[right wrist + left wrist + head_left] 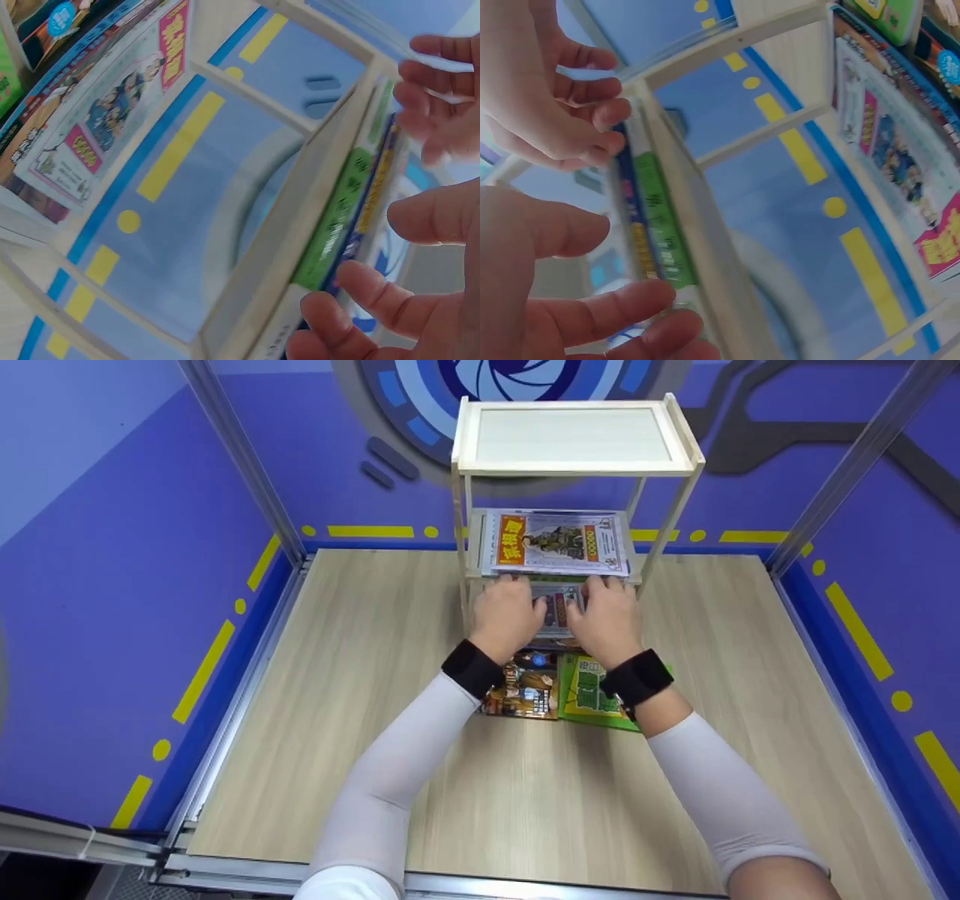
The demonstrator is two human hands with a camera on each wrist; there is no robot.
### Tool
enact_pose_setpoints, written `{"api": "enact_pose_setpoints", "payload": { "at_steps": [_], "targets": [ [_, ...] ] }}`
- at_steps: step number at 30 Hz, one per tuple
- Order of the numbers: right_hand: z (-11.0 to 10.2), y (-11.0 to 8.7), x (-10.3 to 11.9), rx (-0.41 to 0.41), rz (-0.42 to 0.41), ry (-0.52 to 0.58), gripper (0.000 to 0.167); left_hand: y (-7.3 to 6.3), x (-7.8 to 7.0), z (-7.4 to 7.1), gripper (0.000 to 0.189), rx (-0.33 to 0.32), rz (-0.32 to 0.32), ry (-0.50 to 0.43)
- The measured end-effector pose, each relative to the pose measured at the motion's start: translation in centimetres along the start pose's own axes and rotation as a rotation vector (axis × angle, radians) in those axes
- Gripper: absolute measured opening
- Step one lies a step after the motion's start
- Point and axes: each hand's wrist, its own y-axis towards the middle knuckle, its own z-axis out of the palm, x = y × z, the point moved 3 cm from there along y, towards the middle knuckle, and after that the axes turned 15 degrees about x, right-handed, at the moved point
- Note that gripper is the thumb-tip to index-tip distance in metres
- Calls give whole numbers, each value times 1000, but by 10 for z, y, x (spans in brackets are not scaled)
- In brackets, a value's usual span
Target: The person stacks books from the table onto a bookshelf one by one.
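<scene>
A stack of comic books [559, 542] lies flat on the middle shelf [475, 562] of a small wooden rack, a white-covered one with a red-and-yellow title on top. Below it are a green spine [660, 217] and a dark blue spine [373, 187]. At the stack's front edge, my left hand [510, 611] has its fingertips by the spines left of centre. My right hand [609, 619] mirrors it towards the right end. In both wrist views the fingers are spread and slightly bent, with thumbs apart from the books.
More comics [556, 611] lie on the rack's lower level, partly hidden by my hands. In front, below my wrists, are a brown-toned comic [525, 697] and a green book [600, 716]. The rack's top board [570, 435] overhangs the stack, and posts [459, 532] flank it.
</scene>
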Motion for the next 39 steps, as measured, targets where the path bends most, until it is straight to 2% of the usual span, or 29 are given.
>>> {"api": "enact_pose_setpoints", "payload": {
  "at_steps": [4, 7, 13, 20, 24, 28, 33, 39],
  "targets": [
    [-1, 10, -8, 39, 39, 5, 29, 13, 6, 10, 54, 109, -34, -29],
    [-3, 15, -12, 62, 60, 8, 29, 20, 9, 13, 54, 163, -49, -54],
    [-4, 18, -16, 77, 81, 21, 22, 25, 10, 9, 44, 139, -18, -93],
    [-1, 13, -17, 58, 72, 5, 22, 18, 7, 11, 46, 142, -21, -83],
    [14, 2, -14, 81, 61, 37, 24, 8, 5, 24, 49, 139, -30, -82],
    [39, -17, -12, 151, 52, 1, 28, -10, 7, 47, 57, 142, -39, -94],
    [68, -45, -14, 225, 64, -97, 38, -42, 13, 81, 65, 216, -40, -95],
    [84, -84, -24, 242, 75, -167, 49, -76, 15, 118, 65, 301, -16, -125]
  ]
}}
